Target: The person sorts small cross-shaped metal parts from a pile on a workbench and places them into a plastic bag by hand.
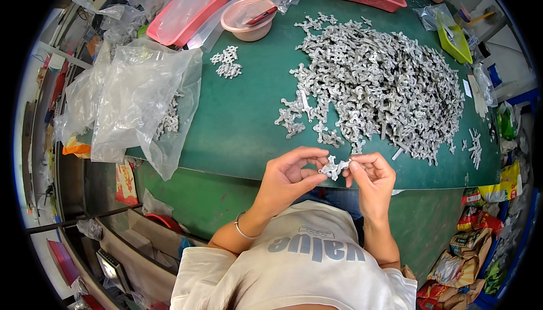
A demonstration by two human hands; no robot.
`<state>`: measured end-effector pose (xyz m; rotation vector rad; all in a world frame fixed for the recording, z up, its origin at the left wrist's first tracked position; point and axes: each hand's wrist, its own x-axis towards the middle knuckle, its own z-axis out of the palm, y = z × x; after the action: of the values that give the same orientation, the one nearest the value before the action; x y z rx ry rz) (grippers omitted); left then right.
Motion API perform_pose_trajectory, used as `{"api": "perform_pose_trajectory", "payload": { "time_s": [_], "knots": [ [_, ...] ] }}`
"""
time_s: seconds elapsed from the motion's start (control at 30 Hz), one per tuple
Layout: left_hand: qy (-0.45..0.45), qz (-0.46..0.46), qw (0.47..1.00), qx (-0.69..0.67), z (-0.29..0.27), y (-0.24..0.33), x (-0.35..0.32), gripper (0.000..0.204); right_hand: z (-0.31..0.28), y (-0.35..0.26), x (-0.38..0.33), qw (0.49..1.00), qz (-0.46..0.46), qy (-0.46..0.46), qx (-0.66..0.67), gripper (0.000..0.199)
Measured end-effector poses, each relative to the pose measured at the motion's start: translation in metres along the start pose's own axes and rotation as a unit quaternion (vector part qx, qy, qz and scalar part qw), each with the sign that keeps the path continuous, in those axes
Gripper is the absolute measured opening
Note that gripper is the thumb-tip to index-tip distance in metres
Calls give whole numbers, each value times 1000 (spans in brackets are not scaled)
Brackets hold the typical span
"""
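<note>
Between my two hands, just over the near edge of the green table (254, 100), is a small silver-grey metal casting (334, 168) with several short arms. The fingers of my left hand (294, 173) pinch its left end. Thumb and fingertips of my right hand (369, 175) grip its right end. Right beyond my hands lies a large heap of similar castings (384, 84), with loose ones spilling toward me. A small group of castings (227, 62) sits apart on the left, and more castings (169, 119) show inside a clear plastic bag (136, 89).
At the back stand a pink bowl (240, 31) with a red-handled tool (262, 16), a pink tray (169, 30) under plastic, and another pink tray (390, 0) of small metal parts. A yellow-green tray (461, 47) is at right. Thin offcuts (475, 149) lie near the right edge.
</note>
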<state>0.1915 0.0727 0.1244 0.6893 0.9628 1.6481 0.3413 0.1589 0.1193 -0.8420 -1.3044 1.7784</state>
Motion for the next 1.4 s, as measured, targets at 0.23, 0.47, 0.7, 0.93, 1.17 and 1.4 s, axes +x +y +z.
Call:
{"api": "perform_pose_trajectory", "payload": {
  "time_s": [0.23, 0.47, 0.7, 0.93, 1.17, 1.4],
  "knots": [
    [-10, 51, 998, 26, -5, -2, -3, 25, 7, -10, -10, 1000, -18, 2, 25, 18],
    [-6, 81, 996, 31, -4, 0, -4, 22, 7, -19, -16, 989, -97, -34, -106, 21],
    [-4, 66, 998, 8, -1, 2, -5, 21, 7, -23, -21, 999, -19, -24, -27, 19],
    [-7, 69, 998, -3, 0, 2, -6, 20, 5, -22, -21, 999, -32, -38, -6, 18],
    [-13, 75, 997, 0, 1, 4, -7, 19, 7, -23, -23, 998, -42, -39, 1, 18],
    [-14, 75, 997, 10, 2, 7, -8, 20, 7, -24, -24, 998, -43, -37, -6, 16]
  ]
}}
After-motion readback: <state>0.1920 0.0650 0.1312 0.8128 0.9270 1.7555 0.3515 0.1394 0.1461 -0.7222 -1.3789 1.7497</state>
